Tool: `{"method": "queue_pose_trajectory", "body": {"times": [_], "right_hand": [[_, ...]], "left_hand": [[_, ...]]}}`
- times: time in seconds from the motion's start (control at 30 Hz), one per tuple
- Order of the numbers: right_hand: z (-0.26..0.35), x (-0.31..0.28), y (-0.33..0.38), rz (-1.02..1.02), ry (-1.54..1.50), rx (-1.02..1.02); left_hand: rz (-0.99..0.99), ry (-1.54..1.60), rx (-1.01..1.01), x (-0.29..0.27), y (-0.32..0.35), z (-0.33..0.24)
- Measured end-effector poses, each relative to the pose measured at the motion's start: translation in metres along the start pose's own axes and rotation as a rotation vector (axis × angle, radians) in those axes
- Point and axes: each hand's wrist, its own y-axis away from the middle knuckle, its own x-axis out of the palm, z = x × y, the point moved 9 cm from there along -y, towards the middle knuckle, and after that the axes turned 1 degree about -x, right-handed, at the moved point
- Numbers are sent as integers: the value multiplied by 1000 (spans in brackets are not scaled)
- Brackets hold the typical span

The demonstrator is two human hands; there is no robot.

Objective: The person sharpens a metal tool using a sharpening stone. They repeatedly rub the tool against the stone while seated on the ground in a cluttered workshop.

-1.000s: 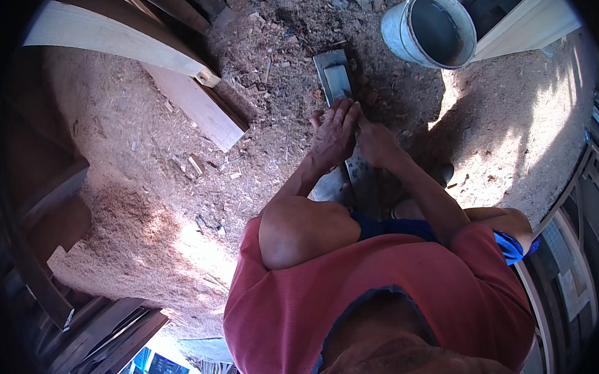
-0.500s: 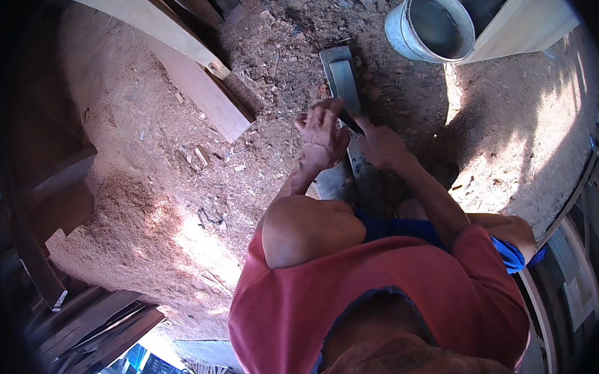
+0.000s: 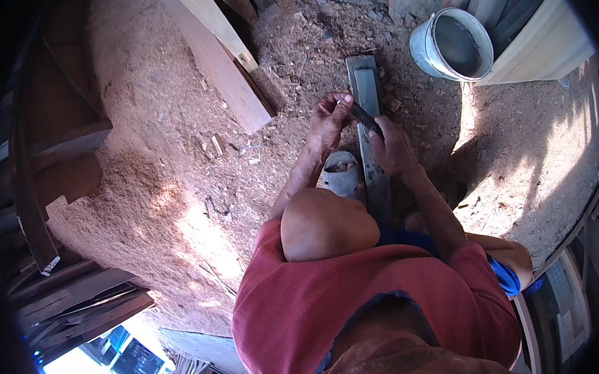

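Note:
My right hand [image 3: 394, 148] is closed round one end of a dark, narrow blade-like tool [image 3: 365, 117]; its exact kind does not show. At the tool's other end, the thumb and fingers of my left hand [image 3: 329, 123] pinch it. The tool slants across a long board [image 3: 378, 183] on the ground, above a grey flat block like a whetstone [image 3: 367, 85] lying on that board. Whether tool and block touch, I cannot tell. Beside the board is my foot in a grey sandal [image 3: 343, 176], partly hidden by my bent knee.
A whitish bucket [image 3: 429, 47] of cloudy liquid stands at the far right, against a pale plank [image 3: 542, 42]. Long planks [image 3: 230, 89] lie at the far left. Sawdust and wood chips [image 3: 145, 215] cover the ground. Stacked timber [image 3: 82, 300] is at the lower left.
My left hand has turned from lying over the tool, fingers stretched, to pinching its end. The view has shifted, so the sandalled foot and more of the block show.

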Motion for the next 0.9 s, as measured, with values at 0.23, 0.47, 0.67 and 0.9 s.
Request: {"method": "queue_pose_trajectory", "body": {"times": [0.23,0.47,0.67,0.9], "right_hand": [[0,-3,2,-7,-120,8],[-7,38,8,190,-811,349],[2,56,13,269,-1068,408],[2,61,14,248,-1102,493]], "left_hand": [[-28,221,-93,3,3,3],[23,130,75,8,-1,1],[113,161,95,4,-4,9],[120,130,62,-2,-6,18]]}}
